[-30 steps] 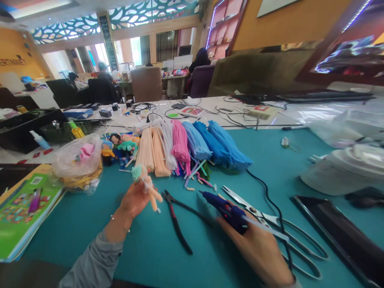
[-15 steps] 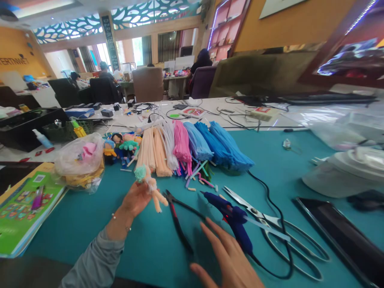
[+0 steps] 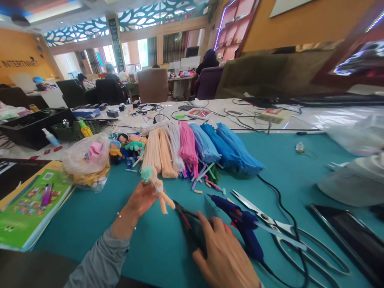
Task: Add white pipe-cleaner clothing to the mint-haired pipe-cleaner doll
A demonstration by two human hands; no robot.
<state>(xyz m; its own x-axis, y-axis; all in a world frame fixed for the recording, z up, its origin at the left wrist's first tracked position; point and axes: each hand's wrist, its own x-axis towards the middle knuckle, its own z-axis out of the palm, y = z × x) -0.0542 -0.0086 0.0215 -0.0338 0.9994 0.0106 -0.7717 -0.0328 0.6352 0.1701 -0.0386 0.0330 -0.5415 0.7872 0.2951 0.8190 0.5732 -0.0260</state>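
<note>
We note a small peach pipe-cleaner doll with a mint-green pompom head [image 3: 156,187], raised just above the teal-covered bench [image 3: 90,224]. The left hand [image 3: 141,199] pinches its body between thumb and fingertips, legs pointing right, which keeps the figure turned toward the camera and clear of the surface.

The right hand [image 3: 223,256] lies palm down on the black-handled pliers [image 3: 187,222], fingers curling over the handles; we cannot tell whether the grip is fully closed. Just to the right lies a dark blue hot-glue gun [image 3: 244,230], nozzle pointing left and cord trailing off, beside large steel scissors [image 3: 288,234]; these tools sit within easy reach.

Beyond them, sorted bundles of peach, white, pink and blue pipe cleaners [image 3: 195,150] lie side by side, with cut scraps in front.

Containers: a clear crumpled plastic bag [image 3: 87,162] holds pink and yellow material. A black tray [image 3: 33,128] sits far left; contents unclear.
</note>
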